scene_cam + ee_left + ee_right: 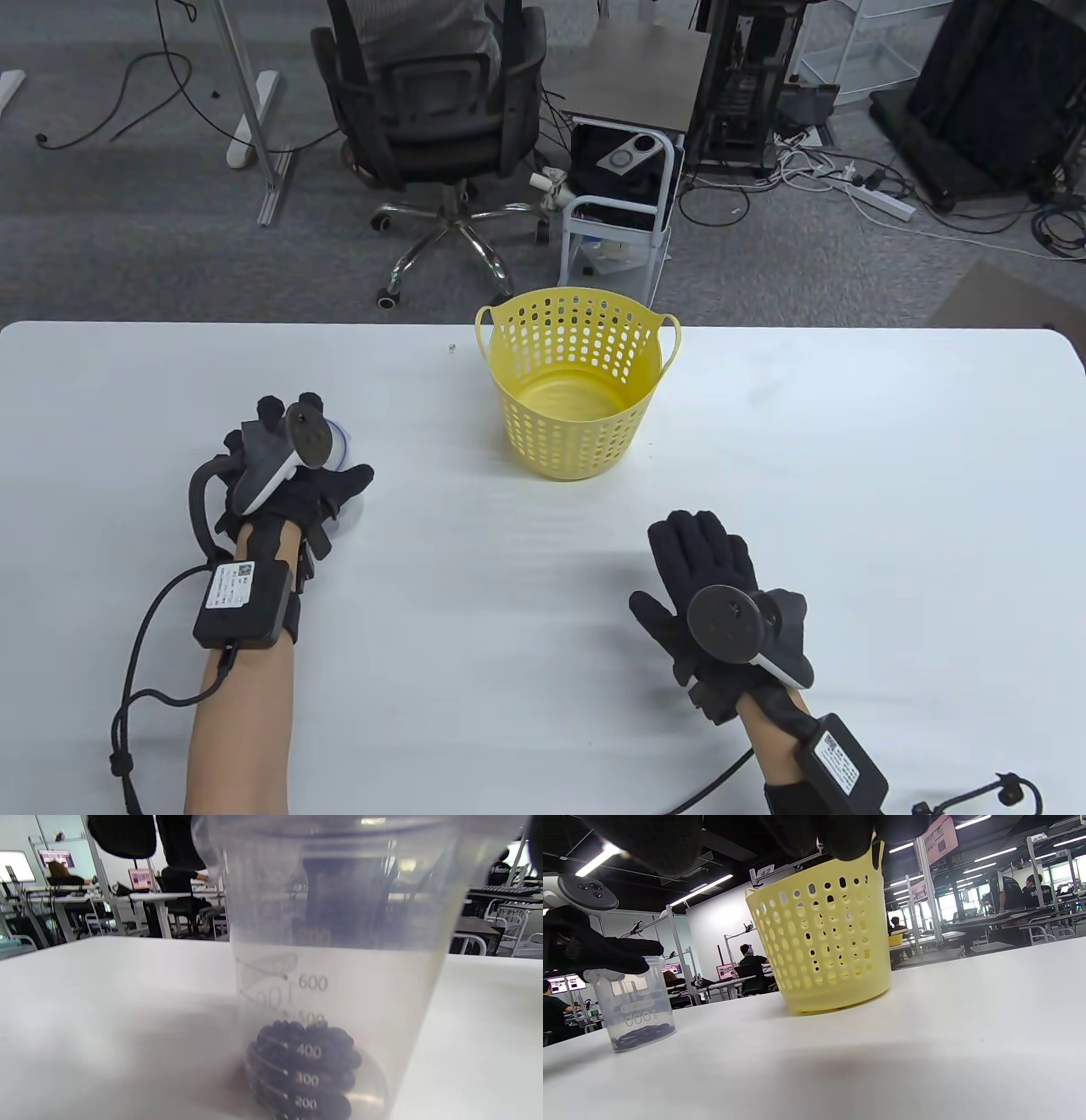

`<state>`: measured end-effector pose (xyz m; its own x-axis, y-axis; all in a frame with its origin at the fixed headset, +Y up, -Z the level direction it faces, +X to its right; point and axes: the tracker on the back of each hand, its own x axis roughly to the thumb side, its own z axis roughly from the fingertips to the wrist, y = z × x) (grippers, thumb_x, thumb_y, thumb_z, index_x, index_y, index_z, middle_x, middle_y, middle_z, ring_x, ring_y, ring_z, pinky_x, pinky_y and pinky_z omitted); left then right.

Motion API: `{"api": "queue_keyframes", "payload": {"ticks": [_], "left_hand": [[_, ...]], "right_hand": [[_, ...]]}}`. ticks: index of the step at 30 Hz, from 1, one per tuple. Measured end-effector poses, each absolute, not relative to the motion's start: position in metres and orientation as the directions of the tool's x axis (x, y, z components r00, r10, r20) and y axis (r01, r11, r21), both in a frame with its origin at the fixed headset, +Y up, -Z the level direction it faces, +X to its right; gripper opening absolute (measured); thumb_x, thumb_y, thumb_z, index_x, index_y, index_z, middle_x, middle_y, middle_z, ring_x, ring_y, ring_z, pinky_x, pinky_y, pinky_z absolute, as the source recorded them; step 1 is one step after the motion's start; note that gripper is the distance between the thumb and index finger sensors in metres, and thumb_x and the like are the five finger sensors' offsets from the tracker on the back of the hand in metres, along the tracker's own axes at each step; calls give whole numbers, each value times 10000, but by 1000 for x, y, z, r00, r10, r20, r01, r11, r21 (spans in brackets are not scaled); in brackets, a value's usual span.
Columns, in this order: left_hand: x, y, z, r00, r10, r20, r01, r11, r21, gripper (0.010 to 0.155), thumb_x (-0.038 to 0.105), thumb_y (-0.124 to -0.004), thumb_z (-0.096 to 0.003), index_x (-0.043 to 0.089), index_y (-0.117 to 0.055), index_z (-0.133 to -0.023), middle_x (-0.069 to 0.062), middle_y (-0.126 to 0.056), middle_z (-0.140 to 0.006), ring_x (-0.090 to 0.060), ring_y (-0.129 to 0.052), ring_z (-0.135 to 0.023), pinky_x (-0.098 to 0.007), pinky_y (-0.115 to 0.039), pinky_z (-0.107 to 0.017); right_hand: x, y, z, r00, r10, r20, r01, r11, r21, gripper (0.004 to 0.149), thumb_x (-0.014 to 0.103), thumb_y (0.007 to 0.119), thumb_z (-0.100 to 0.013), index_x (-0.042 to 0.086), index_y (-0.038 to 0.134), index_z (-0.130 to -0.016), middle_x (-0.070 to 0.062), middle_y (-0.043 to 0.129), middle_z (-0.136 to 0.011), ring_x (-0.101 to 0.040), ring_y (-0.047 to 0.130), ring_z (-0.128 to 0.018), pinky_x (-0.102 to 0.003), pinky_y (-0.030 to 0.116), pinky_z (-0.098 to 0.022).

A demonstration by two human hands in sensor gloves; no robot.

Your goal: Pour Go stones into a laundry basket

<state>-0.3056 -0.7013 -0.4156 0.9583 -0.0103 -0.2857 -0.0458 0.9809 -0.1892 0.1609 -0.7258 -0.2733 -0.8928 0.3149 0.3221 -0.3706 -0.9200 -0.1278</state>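
My left hand (pixel 293 480) is wrapped around the clear measuring cup (pixel 344 475), fingers curled over its far side and thumb reaching across the near side by the rim. The cup stands on the tabletop (pixel 848 475) in its left half, roughly midway between the near and far edges. My right hand (pixel 708 594) lies palm down and flat on the tabletop towards the near right, fingers together and stretched out, holding nothing.

The yellow laundry basket (pixel 577 382) stands upright at the middle of the far edge, well apart from both hands, its bottom bare in the table view.

From above, my hand and its tracker hide most of the cup. The left wrist view shows what that one cannot: the cup's wall (pixel 339 942) close up, with printed graduations, and a heap of black Go stones (pixel 303 1065) at the bottom. The right wrist view, low over the tabletop, shows the cup (pixel 634 1005) standing upright with my left glove (pixel 589 948) over its top and dark stones (pixel 642 1035) inside, left of the basket (pixel 823 933); my right fingertips (pixel 848 836) hang at that view's top edge.

My left forearm comes in from the near edge; the right wrist angles in from the near right corner.
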Motion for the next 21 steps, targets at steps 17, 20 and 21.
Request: {"api": "queue_keyframes", "payload": {"ticks": [17, 20, 21], "left_hand": [[-273, -671, -360, 989, 102, -107, -99, 994, 36, 1042, 853, -839, -287, 405, -374, -1106, -70, -394, -1223, -474, -749, -945, -648, -688, -664], [-254, -661, -341, 995, 94, -36, -92, 994, 52, 1036, 855, -841, -287, 402, -398, -1107, -71, -409, -1224, -474, -758, -941, -648, -693, -660], [-248, -659, -337, 996, 92, -18, -91, 995, 52, 1037, 857, -840, -287, 401, -400, -1108, -74, -415, -1224, -476, -763, -937, -647, -696, -659]], "right_hand": [[164, -725, -273, -888, 342, 308, -387, -917, -97, 798, 602, 779, -436, 169, 532, -1058, -203, 523, -1142, -522, 502, -1028, -677, 448, -707], [165, -725, -273, -888, 346, 302, -387, -918, -88, 797, 603, 778, -436, 169, 533, -1057, -203, 525, -1141, -523, 505, -1027, -676, 450, -707], [165, -726, -273, -889, 346, 300, -387, -918, -85, 797, 604, 777, -436, 170, 531, -1058, -202, 525, -1141, -521, 507, -1027, -676, 451, -706]]}}
